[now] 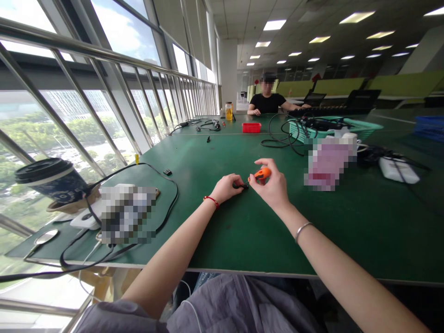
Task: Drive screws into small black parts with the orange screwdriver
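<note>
My right hand [274, 185] is closed around an orange-handled screwdriver [261, 174], whose tip points left toward my left hand. My left hand [227, 187] rests on the green table [215, 157], its fingers curled and pinching a small black part [239, 186] that meets the screwdriver's tip. A red string sits on my left wrist and a silver bangle on my right. Both hands meet near the middle of the table, a little way in from the front edge.
A lidded paper cup [52, 180] and black cables [166, 185] lie at the left near the window railing. A red tray [251, 127], a teal basket [305, 129] with cables and a white power strip [395, 169] lie further back. Another person [268, 99] sits at the far end.
</note>
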`<action>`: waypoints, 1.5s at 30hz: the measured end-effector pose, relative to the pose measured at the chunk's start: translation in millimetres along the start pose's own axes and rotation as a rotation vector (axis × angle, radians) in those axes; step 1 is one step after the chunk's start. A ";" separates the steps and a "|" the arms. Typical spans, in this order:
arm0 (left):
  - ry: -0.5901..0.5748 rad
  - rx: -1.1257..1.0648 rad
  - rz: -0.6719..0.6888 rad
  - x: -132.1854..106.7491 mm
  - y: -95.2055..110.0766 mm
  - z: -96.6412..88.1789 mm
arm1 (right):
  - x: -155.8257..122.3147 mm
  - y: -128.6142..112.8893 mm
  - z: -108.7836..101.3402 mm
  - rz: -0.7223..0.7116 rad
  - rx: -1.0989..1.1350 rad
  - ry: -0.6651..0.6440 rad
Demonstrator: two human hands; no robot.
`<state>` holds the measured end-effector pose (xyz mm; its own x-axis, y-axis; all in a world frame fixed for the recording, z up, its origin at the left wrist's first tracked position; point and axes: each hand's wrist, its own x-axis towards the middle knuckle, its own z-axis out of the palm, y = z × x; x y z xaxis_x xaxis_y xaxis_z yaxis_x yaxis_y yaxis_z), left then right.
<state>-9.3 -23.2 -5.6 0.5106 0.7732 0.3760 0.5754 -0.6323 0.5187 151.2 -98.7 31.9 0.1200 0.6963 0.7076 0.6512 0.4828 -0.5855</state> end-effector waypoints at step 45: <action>-0.010 0.002 0.013 -0.5 3.0 -1.5 | 1.3 -2.7 -3.1 -0.002 0.094 -0.012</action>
<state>-8.8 -25.5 -3.1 0.5243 0.7645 0.3750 0.5701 -0.6423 0.5124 152.0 -100.8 35.6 0.1095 0.7010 0.7047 0.5784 0.5316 -0.6187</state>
